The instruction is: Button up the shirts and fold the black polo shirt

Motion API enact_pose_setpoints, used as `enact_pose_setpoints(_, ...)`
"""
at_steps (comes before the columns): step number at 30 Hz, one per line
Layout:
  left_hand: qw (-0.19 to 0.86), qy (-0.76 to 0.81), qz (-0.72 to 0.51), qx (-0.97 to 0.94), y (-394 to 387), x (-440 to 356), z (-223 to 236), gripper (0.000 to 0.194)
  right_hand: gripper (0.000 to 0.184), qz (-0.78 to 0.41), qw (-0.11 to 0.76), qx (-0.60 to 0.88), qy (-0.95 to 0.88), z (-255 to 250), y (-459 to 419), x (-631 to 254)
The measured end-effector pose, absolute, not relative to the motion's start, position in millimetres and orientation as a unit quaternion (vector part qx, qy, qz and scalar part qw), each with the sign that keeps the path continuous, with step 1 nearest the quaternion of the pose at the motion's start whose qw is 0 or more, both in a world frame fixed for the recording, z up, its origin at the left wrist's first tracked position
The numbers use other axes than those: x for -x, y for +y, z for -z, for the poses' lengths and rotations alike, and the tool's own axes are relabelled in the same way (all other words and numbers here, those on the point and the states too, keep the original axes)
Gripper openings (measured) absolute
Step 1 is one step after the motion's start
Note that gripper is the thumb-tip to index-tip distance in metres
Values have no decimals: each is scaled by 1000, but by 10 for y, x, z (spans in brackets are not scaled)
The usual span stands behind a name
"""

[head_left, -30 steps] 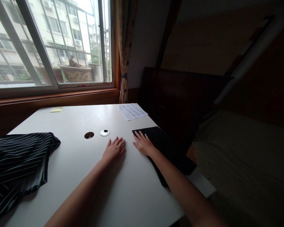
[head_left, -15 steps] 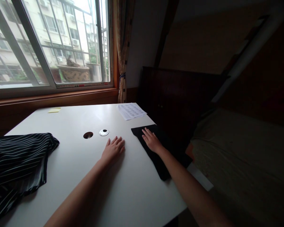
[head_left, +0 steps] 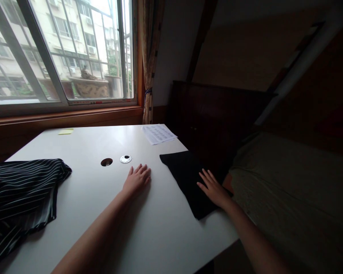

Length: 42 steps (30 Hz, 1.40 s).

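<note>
A piece of black cloth, perhaps a folded garment, lies flat along the right side of the white table. Fingers spread, my right hand rests flat over the cloth's right part and hides some of it. My left hand lies palm down on the bare tabletop, left of the cloth and apart from it, its fingers stretched out. A black garment with white stripes is bunched at the table's left side, away from both hands.
A round hole and a silver cable cover sit in the tabletop ahead of my left hand. Printed sheets lie at the far right corner, a yellow note at the far left. A covered bed stands to the right.
My right hand has slid across the black cloth, to the right and towards me. My left hand has stayed in place, and the cloth has barely shifted.
</note>
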State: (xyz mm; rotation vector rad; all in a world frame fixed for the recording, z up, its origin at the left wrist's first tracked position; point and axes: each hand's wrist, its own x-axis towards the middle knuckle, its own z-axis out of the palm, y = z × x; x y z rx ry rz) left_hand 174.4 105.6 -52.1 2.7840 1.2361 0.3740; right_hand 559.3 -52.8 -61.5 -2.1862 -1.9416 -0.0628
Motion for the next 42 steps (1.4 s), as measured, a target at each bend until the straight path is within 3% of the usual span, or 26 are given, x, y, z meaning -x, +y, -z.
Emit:
enact_pose_setpoints(8, 38, 401, -120, -907, 1046, -1741, 505, 47, 69, 17, 103, 757, -645, 628, -562, -5624)
enact_pose_setpoints(19, 39, 403, -123, -906, 1048, -1747, 501, 46, 76, 60, 26, 810, -583, 534, -754, -5158)
enact_pose_setpoints(29, 41, 403, -122, -906, 1038, -1743, 479, 47, 73, -21, 47, 704, -708, 161, 166, -4581)
enact_pose_setpoints(42, 35, 407, -121, -905, 1033, -1748, 478, 45, 72, -40, 61, 688, -722, 332, 894, -4162)
